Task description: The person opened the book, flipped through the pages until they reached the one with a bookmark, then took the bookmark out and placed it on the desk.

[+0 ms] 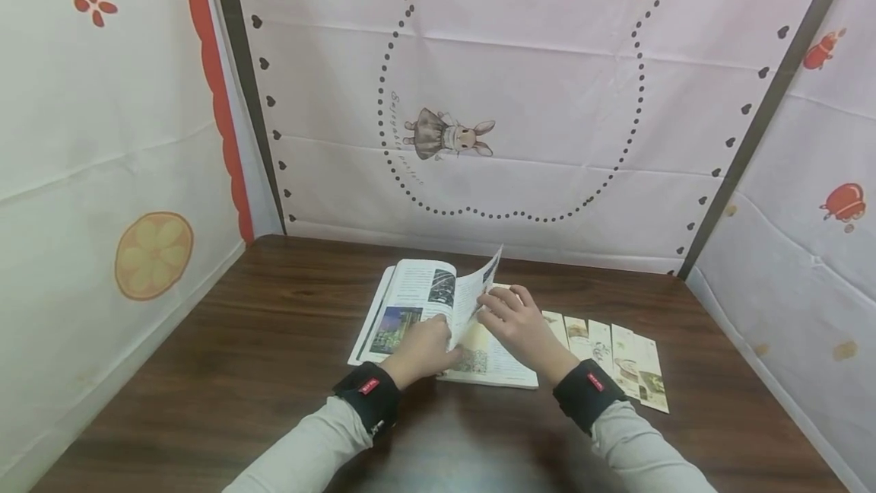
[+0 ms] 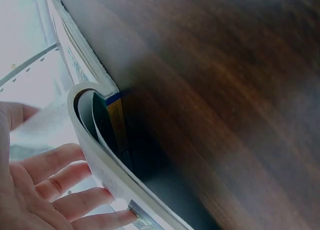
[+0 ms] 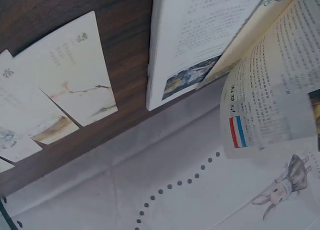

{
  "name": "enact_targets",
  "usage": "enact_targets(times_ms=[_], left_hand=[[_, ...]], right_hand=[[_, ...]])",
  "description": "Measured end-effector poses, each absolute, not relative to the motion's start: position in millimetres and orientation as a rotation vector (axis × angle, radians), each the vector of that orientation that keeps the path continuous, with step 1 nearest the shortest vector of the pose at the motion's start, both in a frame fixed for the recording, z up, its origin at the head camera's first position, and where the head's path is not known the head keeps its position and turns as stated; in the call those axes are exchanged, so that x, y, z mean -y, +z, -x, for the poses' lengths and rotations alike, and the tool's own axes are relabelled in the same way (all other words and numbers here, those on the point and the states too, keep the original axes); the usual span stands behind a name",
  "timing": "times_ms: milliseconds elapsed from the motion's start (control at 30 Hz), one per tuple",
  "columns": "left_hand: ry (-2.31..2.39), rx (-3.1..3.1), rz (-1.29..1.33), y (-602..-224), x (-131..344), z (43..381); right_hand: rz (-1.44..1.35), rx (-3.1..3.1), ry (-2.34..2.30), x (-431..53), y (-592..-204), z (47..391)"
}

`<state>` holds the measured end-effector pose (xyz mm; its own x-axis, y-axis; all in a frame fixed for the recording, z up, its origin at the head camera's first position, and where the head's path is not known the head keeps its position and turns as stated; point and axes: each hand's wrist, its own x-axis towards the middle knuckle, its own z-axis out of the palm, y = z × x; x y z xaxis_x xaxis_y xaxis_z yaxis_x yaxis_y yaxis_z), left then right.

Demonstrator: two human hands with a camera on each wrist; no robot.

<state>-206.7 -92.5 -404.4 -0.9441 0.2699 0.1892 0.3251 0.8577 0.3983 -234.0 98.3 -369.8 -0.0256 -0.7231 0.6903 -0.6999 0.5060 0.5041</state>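
Observation:
An open book [image 1: 416,285] with text and colour pictures lies on the brown table. My left hand [image 1: 423,350] rests at its lower middle. In the left wrist view this hand's fingers [image 2: 80,202] lie fairly straight on the left-hand pages, and a thin page blurs near the thumb. One page [image 1: 472,285] stands raised from the middle of the book, its top corner bending right. My right hand [image 1: 523,329] holds that page by its free edge, the thumb hidden. In the right wrist view the raised page [image 3: 270,94] curves beside the flat right-hand pages; the hand is out of sight.
Several pale illustrated cards [image 1: 624,360] lie overlapping to the right of the book. The dark wooden table [image 1: 274,371] meets printed cloth walls [image 1: 520,135] at the back and both sides. Black bands [image 1: 590,394] circle both wrists.

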Motion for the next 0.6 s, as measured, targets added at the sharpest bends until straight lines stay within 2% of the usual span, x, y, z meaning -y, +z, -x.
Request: enact_targets(times_ms=[167, 267, 433, 600], left_hand=[[-0.695, 2.888, 0.400, -407.3, 92.6, 206.7], [-0.916, 2.870, 0.291, -406.8, 94.0, 206.5], [-1.352, 2.778, -0.070, -401.6, 100.4, 213.3], [-1.562, 2.678, -0.301, -395.6, 108.5, 219.2]], right_hand=[[-1.086, 1.971, 0.094, -102.9, -375.8, 236.5], [-0.991, 2.323, 0.126, -108.2, -379.3, 236.4], [-0.909, 2.947, 0.237, -117.7, -388.0, 235.4], [-0.938, 3.169, 0.337, -124.6, -395.8, 235.4]])
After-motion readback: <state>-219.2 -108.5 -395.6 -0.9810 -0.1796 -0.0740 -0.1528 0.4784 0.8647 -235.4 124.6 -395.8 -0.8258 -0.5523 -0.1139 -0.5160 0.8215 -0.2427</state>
